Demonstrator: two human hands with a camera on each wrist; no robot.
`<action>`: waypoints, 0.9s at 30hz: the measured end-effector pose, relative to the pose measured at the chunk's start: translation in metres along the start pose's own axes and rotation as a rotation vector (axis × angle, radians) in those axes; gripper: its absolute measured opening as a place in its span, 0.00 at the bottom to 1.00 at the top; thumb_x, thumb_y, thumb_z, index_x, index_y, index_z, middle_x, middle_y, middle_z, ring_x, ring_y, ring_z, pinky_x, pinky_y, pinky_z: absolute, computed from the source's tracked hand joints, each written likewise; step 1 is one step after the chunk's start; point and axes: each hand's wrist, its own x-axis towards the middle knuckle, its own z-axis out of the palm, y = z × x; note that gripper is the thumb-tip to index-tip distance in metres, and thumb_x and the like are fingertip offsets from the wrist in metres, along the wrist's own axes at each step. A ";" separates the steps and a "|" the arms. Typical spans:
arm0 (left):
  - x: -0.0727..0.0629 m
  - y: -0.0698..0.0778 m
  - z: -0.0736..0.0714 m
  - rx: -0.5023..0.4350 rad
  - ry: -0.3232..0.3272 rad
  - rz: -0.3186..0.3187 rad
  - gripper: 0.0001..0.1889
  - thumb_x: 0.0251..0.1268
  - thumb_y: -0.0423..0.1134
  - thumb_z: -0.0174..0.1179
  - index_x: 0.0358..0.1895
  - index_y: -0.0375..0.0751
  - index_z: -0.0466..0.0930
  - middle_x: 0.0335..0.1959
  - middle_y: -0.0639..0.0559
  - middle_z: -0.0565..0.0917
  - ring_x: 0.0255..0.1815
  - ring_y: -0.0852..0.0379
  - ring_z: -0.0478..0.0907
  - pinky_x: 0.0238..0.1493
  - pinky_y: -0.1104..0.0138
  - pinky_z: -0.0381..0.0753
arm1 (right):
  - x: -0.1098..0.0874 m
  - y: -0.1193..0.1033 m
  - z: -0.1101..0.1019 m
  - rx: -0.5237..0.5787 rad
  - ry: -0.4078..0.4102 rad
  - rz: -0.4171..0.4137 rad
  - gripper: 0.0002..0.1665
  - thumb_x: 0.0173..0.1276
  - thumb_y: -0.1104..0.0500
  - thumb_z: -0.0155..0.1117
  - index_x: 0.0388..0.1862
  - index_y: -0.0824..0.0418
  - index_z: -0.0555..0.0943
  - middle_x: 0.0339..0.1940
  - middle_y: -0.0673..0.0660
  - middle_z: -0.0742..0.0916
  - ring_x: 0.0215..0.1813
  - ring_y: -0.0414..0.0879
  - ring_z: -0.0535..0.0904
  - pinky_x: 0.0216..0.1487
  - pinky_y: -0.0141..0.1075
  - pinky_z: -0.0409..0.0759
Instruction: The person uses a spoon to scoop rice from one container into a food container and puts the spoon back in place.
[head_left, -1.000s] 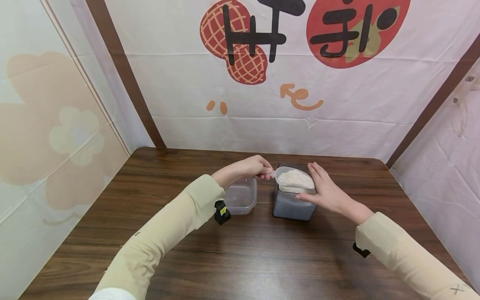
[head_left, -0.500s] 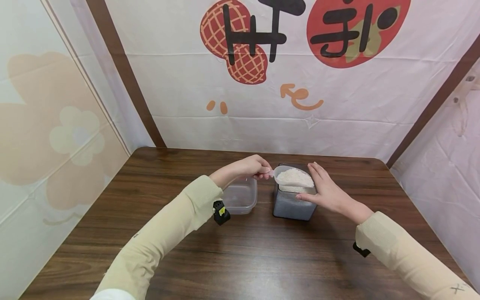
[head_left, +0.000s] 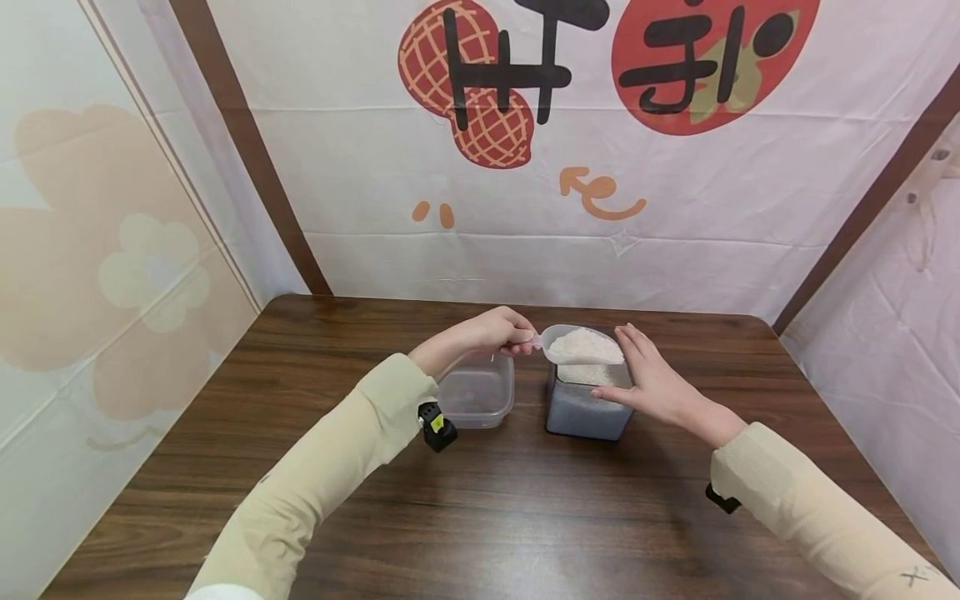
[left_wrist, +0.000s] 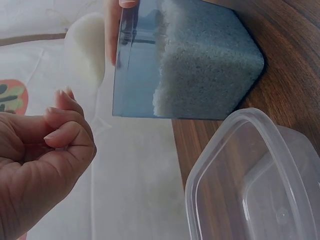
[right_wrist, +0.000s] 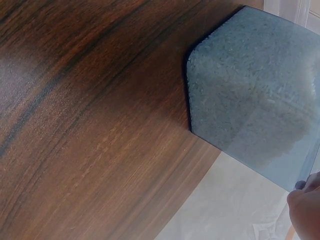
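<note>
My left hand pinches the handle of a clear scoop heaped with white rice. The scoop hangs over the open top of a bluish see-through rice container, which stands on the table with more rice inside. In the left wrist view, the left fingers are curled and the pale scoop shows beyond the container's rim. My right hand holds the container at its upper right, thumb along the near rim and fingers toward the back corner. Only a bit of this hand shows in the right wrist view.
A clear plastic box stands open on the table, left of the rice container and partly under the left forearm. The brown wooden table ends at a printed cloth wall behind. A black wrist camera sits at the left cuff.
My left hand has shifted slightly left and up, bringing the loaded scoop higher, so more of the rice inside the container shows. The right hand and the container have stayed put.
</note>
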 end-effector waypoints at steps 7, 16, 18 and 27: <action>-0.004 -0.002 -0.006 0.036 0.017 0.010 0.13 0.68 0.28 0.43 0.47 0.20 0.72 0.18 0.56 0.73 0.18 0.68 0.65 0.21 0.76 0.61 | -0.001 0.000 0.000 0.000 0.011 -0.011 0.61 0.53 0.35 0.62 0.70 0.70 0.46 0.71 0.68 0.50 0.72 0.60 0.43 0.64 0.55 0.52; -0.010 -0.005 -0.011 -0.045 0.028 0.004 0.14 0.68 0.26 0.42 0.49 0.18 0.70 0.21 0.53 0.74 0.19 0.68 0.65 0.22 0.77 0.63 | -0.001 0.000 0.001 -0.002 0.014 -0.009 0.62 0.53 0.34 0.62 0.70 0.70 0.45 0.71 0.68 0.50 0.71 0.60 0.43 0.64 0.55 0.52; -0.011 -0.006 -0.013 -0.060 0.030 0.002 0.14 0.68 0.26 0.42 0.49 0.18 0.69 0.22 0.52 0.74 0.19 0.67 0.65 0.22 0.77 0.62 | -0.001 0.000 0.001 -0.002 0.011 -0.007 0.62 0.53 0.34 0.62 0.70 0.70 0.45 0.71 0.68 0.50 0.71 0.60 0.43 0.64 0.55 0.52; -0.018 -0.011 -0.020 -0.093 0.048 0.020 0.14 0.68 0.25 0.42 0.50 0.16 0.68 0.23 0.53 0.74 0.20 0.68 0.66 0.22 0.77 0.63 | -0.001 0.000 0.000 -0.005 -0.004 0.000 0.62 0.54 0.34 0.61 0.71 0.69 0.43 0.71 0.67 0.49 0.72 0.59 0.42 0.64 0.55 0.52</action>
